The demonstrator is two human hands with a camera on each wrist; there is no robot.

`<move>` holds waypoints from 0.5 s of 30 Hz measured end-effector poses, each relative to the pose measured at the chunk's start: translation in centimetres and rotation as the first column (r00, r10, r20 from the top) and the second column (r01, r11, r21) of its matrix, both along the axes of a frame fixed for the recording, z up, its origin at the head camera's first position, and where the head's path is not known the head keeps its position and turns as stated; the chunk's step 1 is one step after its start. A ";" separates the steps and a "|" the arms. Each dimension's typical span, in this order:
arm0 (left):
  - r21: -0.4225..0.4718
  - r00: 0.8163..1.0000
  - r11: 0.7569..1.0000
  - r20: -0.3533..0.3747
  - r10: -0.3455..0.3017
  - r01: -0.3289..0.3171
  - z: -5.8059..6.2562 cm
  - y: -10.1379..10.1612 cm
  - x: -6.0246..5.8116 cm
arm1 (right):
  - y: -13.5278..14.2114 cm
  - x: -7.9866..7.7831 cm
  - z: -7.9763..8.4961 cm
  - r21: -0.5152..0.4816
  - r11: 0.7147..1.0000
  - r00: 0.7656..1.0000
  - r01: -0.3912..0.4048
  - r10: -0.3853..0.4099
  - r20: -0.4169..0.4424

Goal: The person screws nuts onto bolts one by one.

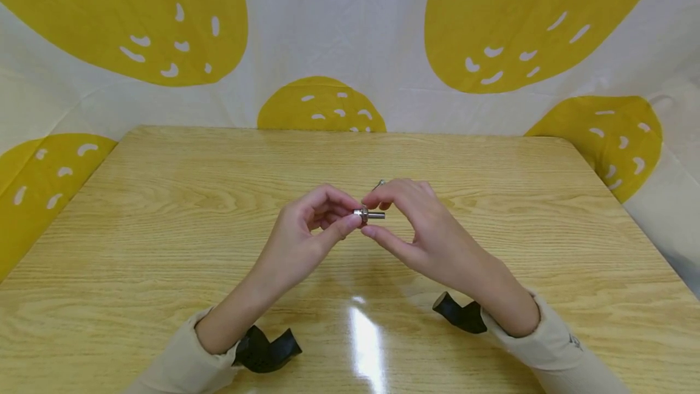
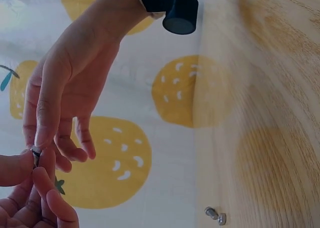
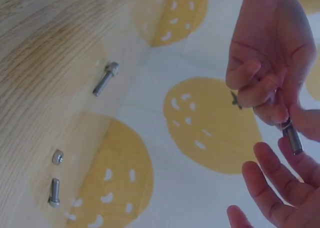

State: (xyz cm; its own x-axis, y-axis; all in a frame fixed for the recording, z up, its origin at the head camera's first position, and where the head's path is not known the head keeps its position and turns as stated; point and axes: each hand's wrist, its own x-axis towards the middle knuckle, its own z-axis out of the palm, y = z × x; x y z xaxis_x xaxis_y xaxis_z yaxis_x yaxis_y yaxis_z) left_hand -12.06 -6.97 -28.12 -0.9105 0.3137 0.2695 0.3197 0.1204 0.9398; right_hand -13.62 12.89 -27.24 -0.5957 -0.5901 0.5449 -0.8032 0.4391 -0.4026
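My left hand (image 1: 298,233) pinches a small metal bolt (image 1: 376,216) between thumb and forefinger, its shaft pointing right. A nut (image 1: 364,214) sits around the bolt, beside the left fingertips. My right hand (image 1: 432,230) is arched about the nut, thumb below and forefinger above, close to it; contact is hard to tell. In the right wrist view, the left hand (image 3: 272,63) holds the bolt (image 3: 293,138), while the right hand's fingers (image 3: 270,185) are spread near its end. The left wrist view shows the right forefinger (image 2: 47,108) close to the bolt.
On the wood-grain table (image 1: 164,211) lie a bolt with a nut on it (image 3: 106,79), a loose nut (image 3: 57,157) and another bolt (image 3: 54,193). The hands mostly hide these in the head view. A yellow-patterned white cloth (image 1: 333,29) hangs behind the table.
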 end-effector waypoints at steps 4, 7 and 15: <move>-0.001 1.000 1.000 0.005 0.006 -0.006 0.0 0.0 0.0 | -0.1 -0.1 0.0 -0.023 0.999 0.999 -0.031 0.030 -0.040; 0.001 1.000 1.000 0.007 0.005 -0.005 0.0 0.0 -0.1 | 0.0 -0.1 -0.1 -0.030 0.999 0.998 -0.035 0.034 -0.051; 0.013 1.000 1.000 -0.007 -0.009 0.009 0.0 0.1 -0.1 | -0.1 -0.2 -0.3 -0.005 0.999 0.999 -0.035 0.035 -0.042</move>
